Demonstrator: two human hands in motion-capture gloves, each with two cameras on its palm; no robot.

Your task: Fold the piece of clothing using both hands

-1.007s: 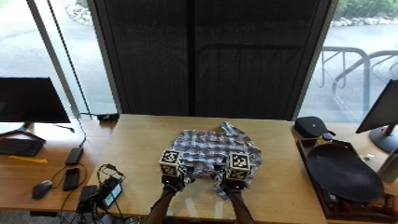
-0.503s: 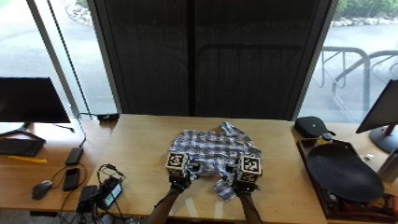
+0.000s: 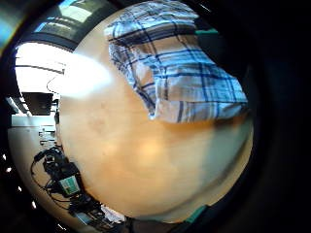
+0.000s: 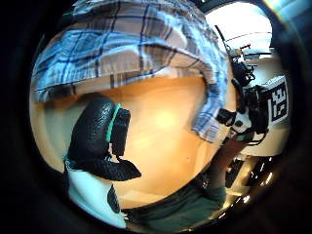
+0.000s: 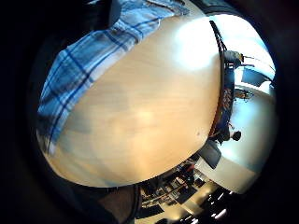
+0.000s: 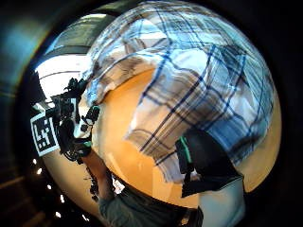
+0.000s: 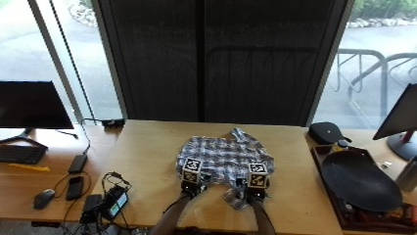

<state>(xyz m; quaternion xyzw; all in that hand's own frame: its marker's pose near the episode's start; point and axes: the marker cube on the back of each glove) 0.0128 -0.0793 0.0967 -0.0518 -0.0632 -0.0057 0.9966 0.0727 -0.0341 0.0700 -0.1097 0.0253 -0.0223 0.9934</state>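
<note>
Pale wooden tabletop [image 7: 143, 147] before a dark-screened window, and at its middle lies the checked blue-and-white shirt [image 7: 224, 159], bunched (collar end away from the person). At the shirt's near edge, the left hand [image 7: 190, 185] and right hand [image 7: 254, 191] each have the hem pinched in their grip. Right of the shirt, a dark tray [image 7: 358, 181]; left, a cable tangle [image 7: 107, 200].
</note>
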